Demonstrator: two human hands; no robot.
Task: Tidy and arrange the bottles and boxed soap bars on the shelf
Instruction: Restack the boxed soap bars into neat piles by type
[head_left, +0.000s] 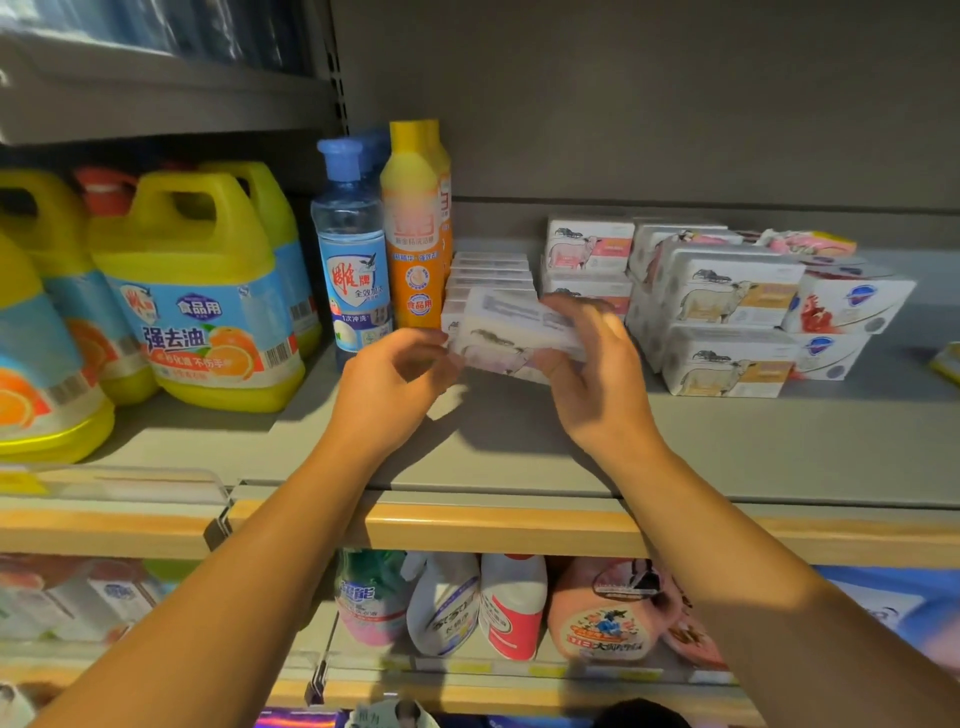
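Both hands, left hand (395, 379) and right hand (587, 364), grip one soap box (511, 332) above the grey shelf (519, 457).

The held soap box (511, 332) is smeared with motion blur, print unreadable, and both hands (395, 379) (587, 374) cover its ends. Behind it a row of boxes (491, 270) is mostly hidden. Far-left jug (36, 353) on the shelf (519, 452) is cut by the frame edge, same for a yellow thing (948, 364) at the right edge. Bottles (467, 603) on the lower shelf are blurry, tops hidden.
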